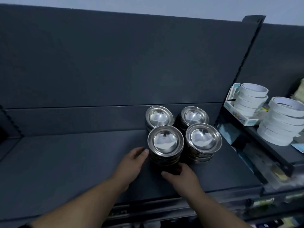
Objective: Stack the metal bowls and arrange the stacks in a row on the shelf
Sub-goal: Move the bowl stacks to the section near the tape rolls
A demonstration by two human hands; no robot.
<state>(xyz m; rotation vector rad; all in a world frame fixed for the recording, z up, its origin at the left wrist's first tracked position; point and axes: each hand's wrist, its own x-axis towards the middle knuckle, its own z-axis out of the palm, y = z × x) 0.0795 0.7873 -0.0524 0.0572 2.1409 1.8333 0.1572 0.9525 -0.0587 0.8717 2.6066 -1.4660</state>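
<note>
Four stacks of shiny metal bowls stand close together on the dark shelf point(65, 155): a front left stack point(165, 142), a front right stack point(203, 139), a back left stack point(159, 116) and a back right stack point(194, 116). My left hand point(133, 160) rests against the left side of the front left stack, fingers fairly straight. Low at the front of that same stack, my right hand point(180, 176) touches its base, with the fingertips hidden behind the bowls.
An upright divider point(241, 66) bounds the shelf on the right. Beyond it, rolls of white tape point(251, 101) are piled on a lower shelf, with more rolls point(284, 122) beside them. The shelf's back panel point(98, 117) runs behind the bowls.
</note>
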